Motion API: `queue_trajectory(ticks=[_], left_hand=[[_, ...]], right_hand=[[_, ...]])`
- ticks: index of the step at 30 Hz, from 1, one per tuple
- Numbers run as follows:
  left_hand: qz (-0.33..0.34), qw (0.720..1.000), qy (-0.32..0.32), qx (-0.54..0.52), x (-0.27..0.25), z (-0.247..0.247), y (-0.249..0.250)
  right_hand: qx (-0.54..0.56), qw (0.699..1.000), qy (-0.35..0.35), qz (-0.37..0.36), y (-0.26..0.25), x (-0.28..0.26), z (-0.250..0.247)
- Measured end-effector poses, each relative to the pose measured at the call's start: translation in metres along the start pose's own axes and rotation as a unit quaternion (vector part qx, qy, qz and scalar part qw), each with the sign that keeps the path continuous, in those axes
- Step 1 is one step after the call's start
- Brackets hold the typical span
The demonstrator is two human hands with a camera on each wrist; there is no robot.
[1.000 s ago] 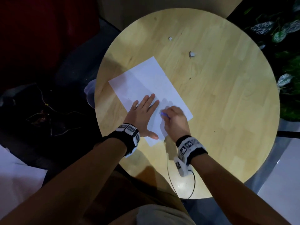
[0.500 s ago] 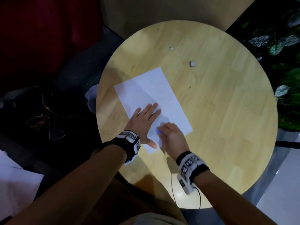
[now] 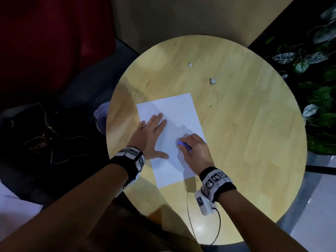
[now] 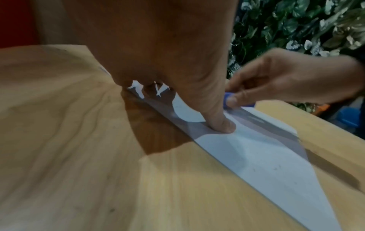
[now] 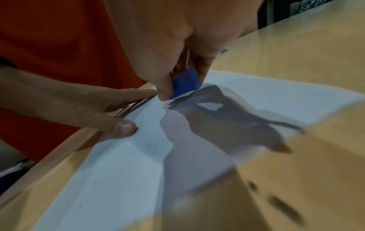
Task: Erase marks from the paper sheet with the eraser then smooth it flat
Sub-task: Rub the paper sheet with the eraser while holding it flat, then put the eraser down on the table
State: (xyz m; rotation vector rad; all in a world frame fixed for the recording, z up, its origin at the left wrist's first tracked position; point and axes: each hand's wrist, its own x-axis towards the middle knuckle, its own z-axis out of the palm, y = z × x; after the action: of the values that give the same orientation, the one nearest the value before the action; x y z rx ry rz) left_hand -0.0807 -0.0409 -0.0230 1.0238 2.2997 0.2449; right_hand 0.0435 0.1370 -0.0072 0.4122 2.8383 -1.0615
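A white paper sheet (image 3: 174, 113) lies on the round wooden table (image 3: 245, 124). My left hand (image 3: 152, 131) lies flat on the sheet's left side, fingers straight and thumb spread, pressing it down; the left wrist view shows the thumb tip (image 4: 223, 126) on the paper (image 4: 256, 156). My right hand (image 3: 194, 150) pinches a small blue eraser (image 3: 183, 144) between thumb and fingers, its lower edge against the sheet near the middle. The right wrist view shows the eraser (image 5: 185, 84) touching the paper (image 5: 128, 171), with faint grey specks nearby.
Two small pale scraps (image 3: 213, 81) (image 3: 190, 64) lie on the far part of the table. Leafy plants (image 3: 309, 59) stand off the right edge. A dark floor with cables (image 3: 45, 139) lies to the left, and a wrist cable (image 3: 216, 233) hangs by the near edge.
The sheet has turned to lie more upright toward me. My left hand slid up the sheet's left side, and my right hand with the eraser shifted right, away from the left thumb.
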Motion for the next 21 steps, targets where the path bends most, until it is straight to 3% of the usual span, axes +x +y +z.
queue_trajectory(ticks=[3, 7, 9, 13, 16, 21], left_hand=[[-0.02, 1.0, -0.003, -0.007, -0.002, 0.004, 0.008], [-0.058, 0.998, -0.015, 0.018, 0.006, -0.001, 0.015], [-0.077, 0.995, -0.027, 0.059, 0.011, -0.005, 0.021], [-0.081, 0.991, -0.061, 0.091, 0.021, -0.009, 0.025], [-0.081, 0.989, -0.074, 0.097, 0.025, -0.01, 0.026], [-0.088, 0.986, -0.085, 0.114, 0.027, -0.008, 0.026]], right_hand=[[-0.011, 1.0, 0.025, -0.006, -0.005, 0.036, 0.007], [-0.026, 0.997, 0.064, 0.043, -0.008, 0.077, 0.017], [-0.035, 0.996, 0.072, 0.046, -0.012, 0.067, 0.024], [-0.054, 0.997, 0.033, -0.042, -0.012, 0.01, 0.027], [-0.06, 0.995, 0.004, -0.074, -0.002, 0.018, 0.018], [-0.022, 0.994, 0.104, 0.021, 0.009, 0.068, 0.013]])
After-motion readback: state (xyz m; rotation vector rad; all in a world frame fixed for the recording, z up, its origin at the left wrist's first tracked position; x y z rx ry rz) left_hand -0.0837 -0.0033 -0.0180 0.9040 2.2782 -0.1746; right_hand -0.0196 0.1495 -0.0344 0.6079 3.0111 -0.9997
